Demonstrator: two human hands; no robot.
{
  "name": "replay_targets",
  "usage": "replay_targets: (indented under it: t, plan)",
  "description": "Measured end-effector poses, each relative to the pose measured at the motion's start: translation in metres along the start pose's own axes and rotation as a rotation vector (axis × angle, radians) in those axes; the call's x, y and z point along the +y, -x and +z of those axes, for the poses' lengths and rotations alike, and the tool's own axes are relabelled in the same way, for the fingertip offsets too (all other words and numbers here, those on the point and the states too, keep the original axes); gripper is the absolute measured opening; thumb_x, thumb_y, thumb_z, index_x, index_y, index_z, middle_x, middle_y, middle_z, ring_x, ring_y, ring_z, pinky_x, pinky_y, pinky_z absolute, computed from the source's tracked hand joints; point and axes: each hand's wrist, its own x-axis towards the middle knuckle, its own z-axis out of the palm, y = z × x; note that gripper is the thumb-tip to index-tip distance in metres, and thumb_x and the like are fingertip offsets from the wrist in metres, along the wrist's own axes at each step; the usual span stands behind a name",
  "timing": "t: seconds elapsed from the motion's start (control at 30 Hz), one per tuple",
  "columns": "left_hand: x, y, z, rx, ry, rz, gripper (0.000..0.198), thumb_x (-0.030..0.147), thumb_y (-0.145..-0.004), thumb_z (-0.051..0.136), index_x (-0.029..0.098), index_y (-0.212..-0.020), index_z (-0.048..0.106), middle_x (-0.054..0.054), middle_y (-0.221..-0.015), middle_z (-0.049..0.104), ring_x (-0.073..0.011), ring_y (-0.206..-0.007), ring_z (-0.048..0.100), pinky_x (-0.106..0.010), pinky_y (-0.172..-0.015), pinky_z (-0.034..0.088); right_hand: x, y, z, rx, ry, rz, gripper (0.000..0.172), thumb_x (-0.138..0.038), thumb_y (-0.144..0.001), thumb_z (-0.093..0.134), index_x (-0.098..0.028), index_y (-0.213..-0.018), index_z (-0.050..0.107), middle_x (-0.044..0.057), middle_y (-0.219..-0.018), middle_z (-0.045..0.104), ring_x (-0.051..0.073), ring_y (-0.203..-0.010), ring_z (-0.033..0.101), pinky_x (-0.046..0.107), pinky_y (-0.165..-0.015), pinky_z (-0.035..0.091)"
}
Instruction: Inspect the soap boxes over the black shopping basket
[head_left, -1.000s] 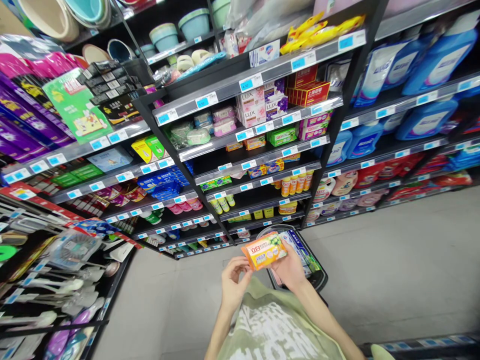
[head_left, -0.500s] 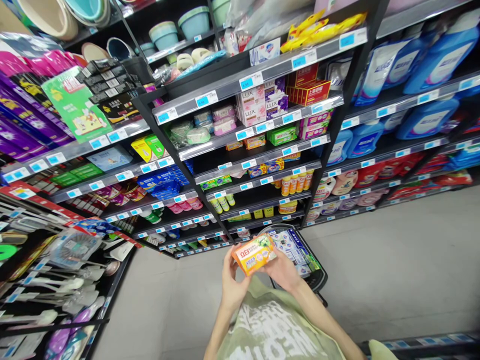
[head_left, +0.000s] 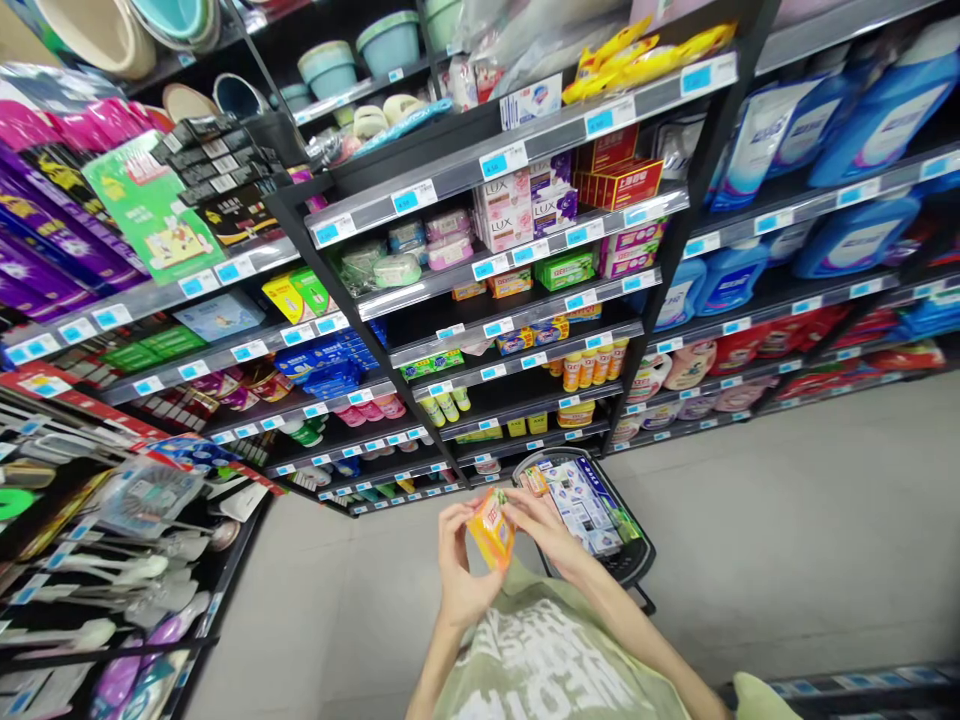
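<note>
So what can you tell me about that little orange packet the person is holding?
The orange packet is a small, flat, rectangular pack in glossy printed wrap, orange and yellow with red lettering too small to read. It is tilted on edge in front of the person's chest, pinched between the left hand and the right hand, above a shopping basket standing on the floor.

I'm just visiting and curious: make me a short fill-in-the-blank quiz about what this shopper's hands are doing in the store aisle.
1. Both hands, the left hand and the right hand, hold one small packet whose main colour is ____.
2. Just beyond the hands, a black shopping ____ stands on the floor with goods in it.
3. The pink and purple boxes on the shelf carry the brand word ____.

Missing words: orange; basket; LUX
</note>
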Motion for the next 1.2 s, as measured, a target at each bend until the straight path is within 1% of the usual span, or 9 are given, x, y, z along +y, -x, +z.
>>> replay_targets:
  t: [0.13, 0.2, 0.27, 0.33, 0.43, 0.57, 0.7, 0.97, 1.2]
  plan:
    - [-0.001, 0.003, -0.006, -0.087, -0.173, 0.028, 0.064, 0.02, -0.071, 0.075, 0.026, -0.131, 0.054, -0.011, -0.125, 0.051, -0.0303, -0.12, 0.057, -0.052, -0.102, 0.05, -0.004, 0.006, 0.001, -0.2, -0.02, 0.071, 0.06, -0.067, -0.085, 0.063, -0.031, -0.133, 0.062, 0.011, -0.146, 0.053, 0.035, -0.137, 0.045, 0.054, -0.106, 0.042]
    - [0.001, 0.004, -0.008, -0.114, -0.242, 0.04, 0.068, 0.018, -0.071, 0.075, 0.027, -0.135, 0.053, -0.011, -0.127, 0.054, -0.0296, -0.119, 0.058, -0.051, -0.101, 0.052, -0.006, 0.009, 0.0, -0.263, -0.037, 0.059, 0.068, -0.066, -0.08, 0.07, -0.033, -0.138, 0.058, 0.009, -0.151, 0.048, 0.033, -0.144, 0.037, 0.053, -0.114, 0.034]
    - [0.005, 0.002, -0.008, -0.138, -0.275, 0.061, 0.071, 0.017, -0.071, 0.076, 0.027, -0.137, 0.053, -0.011, -0.128, 0.058, -0.0291, -0.119, 0.059, -0.05, -0.1, 0.053, -0.007, 0.01, 0.0, -0.299, -0.063, 0.031, 0.069, -0.06, -0.079, 0.074, -0.034, -0.14, 0.055, 0.007, -0.153, 0.046, 0.029, -0.147, 0.034, 0.049, -0.119, 0.026]
    - [0.008, -0.001, -0.007, -0.17, -0.29, 0.088, 0.072, 0.016, -0.071, 0.077, 0.028, -0.138, 0.052, -0.01, -0.129, 0.061, -0.0294, -0.121, 0.059, -0.05, -0.101, 0.053, -0.007, 0.01, -0.001, -0.3, -0.102, 0.008, 0.067, -0.055, -0.081, 0.075, -0.035, -0.141, 0.054, 0.007, -0.152, 0.047, 0.028, -0.145, 0.036, 0.047, -0.12, 0.025]
    - [0.011, -0.004, -0.006, -0.208, -0.314, 0.105, 0.077, 0.018, -0.071, 0.079, 0.029, -0.142, 0.05, -0.011, -0.135, 0.061, -0.031, -0.127, 0.056, -0.054, -0.105, 0.05, -0.005, 0.009, -0.001, -0.295, -0.196, 0.015, 0.07, -0.052, -0.08, 0.075, -0.031, -0.142, 0.053, 0.009, -0.147, 0.053, 0.029, -0.138, 0.046, 0.048, -0.117, 0.029]
    - [0.011, -0.007, -0.005, -0.224, -0.345, 0.051, 0.08, 0.021, -0.073, 0.08, 0.029, -0.145, 0.046, -0.012, -0.141, 0.057, -0.0317, -0.132, 0.052, -0.056, -0.109, 0.047, -0.01, 0.011, 0.005, -0.3, -0.446, 0.095, 0.064, -0.063, -0.082, 0.061, -0.025, -0.133, 0.06, 0.011, -0.134, 0.063, 0.033, -0.128, 0.055, 0.052, -0.109, 0.039]
    - [0.009, -0.006, -0.004, -0.189, -0.327, 0.039, 0.074, 0.014, -0.075, 0.073, 0.028, -0.143, 0.046, -0.011, -0.137, 0.06, -0.0294, -0.128, 0.055, -0.053, -0.107, 0.048, -0.023, 0.014, 0.006, -0.301, -0.624, 0.173, 0.073, -0.074, -0.081, 0.047, -0.02, -0.127, 0.064, 0.015, -0.126, 0.066, 0.037, -0.121, 0.059, 0.056, -0.103, 0.043]
    - [0.008, -0.004, -0.004, -0.175, -0.252, 0.054, 0.068, 0.012, -0.075, 0.07, 0.026, -0.138, 0.048, -0.011, -0.133, 0.061, -0.0288, -0.124, 0.058, -0.051, -0.105, 0.049, -0.028, 0.016, 0.005, -0.284, -0.598, 0.196, 0.082, -0.08, -0.079, 0.04, -0.02, -0.129, 0.062, 0.016, -0.123, 0.067, 0.036, -0.113, 0.061, 0.055, -0.095, 0.046]
    - [0.008, -0.004, -0.004, -0.189, -0.229, 0.059, 0.068, 0.011, -0.076, 0.07, 0.025, -0.138, 0.047, -0.013, -0.134, 0.059, -0.0296, -0.125, 0.056, -0.053, -0.104, 0.049, -0.029, 0.017, 0.004, -0.315, -0.677, 0.199, 0.079, -0.078, -0.081, 0.042, -0.02, -0.132, 0.06, 0.016, -0.124, 0.066, 0.036, -0.114, 0.061, 0.056, -0.099, 0.044]
